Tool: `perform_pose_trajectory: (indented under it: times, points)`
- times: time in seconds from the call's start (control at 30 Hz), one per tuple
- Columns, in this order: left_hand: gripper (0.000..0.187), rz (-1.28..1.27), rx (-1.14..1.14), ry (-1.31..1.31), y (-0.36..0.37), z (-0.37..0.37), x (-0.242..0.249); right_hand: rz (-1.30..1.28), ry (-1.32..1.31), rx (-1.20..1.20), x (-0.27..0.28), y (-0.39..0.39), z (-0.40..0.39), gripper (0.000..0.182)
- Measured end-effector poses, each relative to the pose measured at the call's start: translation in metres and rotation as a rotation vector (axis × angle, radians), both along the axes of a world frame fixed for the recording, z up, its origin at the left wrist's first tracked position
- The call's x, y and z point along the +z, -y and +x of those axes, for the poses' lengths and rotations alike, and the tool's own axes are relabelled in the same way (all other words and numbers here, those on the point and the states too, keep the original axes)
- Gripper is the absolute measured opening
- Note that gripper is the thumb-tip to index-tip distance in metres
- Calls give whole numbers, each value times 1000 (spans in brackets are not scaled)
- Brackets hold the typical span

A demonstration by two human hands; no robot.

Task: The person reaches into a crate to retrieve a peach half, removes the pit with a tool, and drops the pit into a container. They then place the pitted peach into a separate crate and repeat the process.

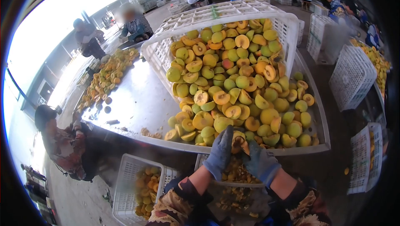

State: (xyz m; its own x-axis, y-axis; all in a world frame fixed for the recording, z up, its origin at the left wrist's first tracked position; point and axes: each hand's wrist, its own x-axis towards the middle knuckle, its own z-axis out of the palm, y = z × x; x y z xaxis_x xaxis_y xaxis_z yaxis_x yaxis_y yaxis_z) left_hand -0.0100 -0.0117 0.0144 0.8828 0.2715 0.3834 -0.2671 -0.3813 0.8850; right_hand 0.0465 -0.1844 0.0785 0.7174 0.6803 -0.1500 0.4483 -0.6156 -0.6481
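Both my hands wear blue-grey work gloves and meet at the front edge of a metal table. My left hand (221,153) is closed on a halved yellow peach (237,140), whose brownish cut side shows. Against the other side of that peach half, the fingers of my right hand (261,163) are closed too; whether a small tool is in them is hidden. Just beyond my hands lies a large heap of peach halves (233,86), green-yellow outside and orange within, spilling from a white plastic crate (156,51) tipped on its side.
Below my hands stands a crate of scraps (237,176). A white crate (125,184) at lower left holds peach halves. Another pile (106,76) lies on the table's left part. A person (66,142) sits at left; others work behind. Crates (352,78) stand at right.
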Motion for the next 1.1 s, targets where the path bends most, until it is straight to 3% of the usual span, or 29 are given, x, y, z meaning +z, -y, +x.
perform_pose_trajectory:
  times: [0.13, 0.2, 0.27, 0.33, 0.37, 0.4, 0.5, 0.57, 0.63, 0.67, 0.73, 0.77, 0.83, 0.9, 0.97, 1.0, 1.1]
  points:
    - [50, 427, 53, 77, -10, -2, 7, 21, 29, 50, -4, 3, 0, 49]
    - [65, 430, -3, -14, -15, -2, 5, 56, 69, 69, -10, 6, -3, 49]
    - [60, -455, -34, -265, -10, 7, 13, 127, 118, 75, -15, 6, -7, 46]
    - [54, -815, -23, -367, -4, 7, 25, 272, -467, 52, -1, 4, -7, 41]
    - [51, -733, 1, -355, 1, 3, 34, 342, -763, 41, 5, 3, -8, 38]
    - [51, -651, 26, -342, 3, 0, 39, 423, -873, 31, 6, 3, -9, 34]
    - [52, 450, -120, 224, -15, 4, 30, 580, -1197, -2, 2, 9, -6, 23]
    - [50, -256, -391, 53, -12, 6, 49, 576, -1376, -24, -7, 13, 1, 21]
    - [49, -366, -412, -17, -4, 5, 67, 606, -1484, -41, -1, 16, 4, 20]
    - [48, -122, -305, -2, 0, 4, 75, 636, -1520, -47, 3, 17, 5, 19]
    - [47, 360, -80, 30, 7, 5, 84, 600, -1466, -27, 8, 19, 5, 19]
    - [46, 58, -71, -5, 14, 2, 71, 583, -1438, -17, 9, 19, 6, 19]
    - [46, 82, 0, 38, 24, -1, 68, 822, -625, 290, -30, 11, 0, 19]
    - [41, -73, 111, 20, 30, -4, 32, 818, -440, 304, -37, 8, -6, 19]
    - [38, 203, 147, 19, 28, -6, 42, 618, -893, 72, 0, 12, -16, 19]
    - [36, 340, 166, 20, 28, -7, 45, 555, -893, 50, 10, 12, -16, 19]
    - [31, 168, 131, -23, 19, -3, 31, 412, -864, 6, 21, 6, -14, 20]
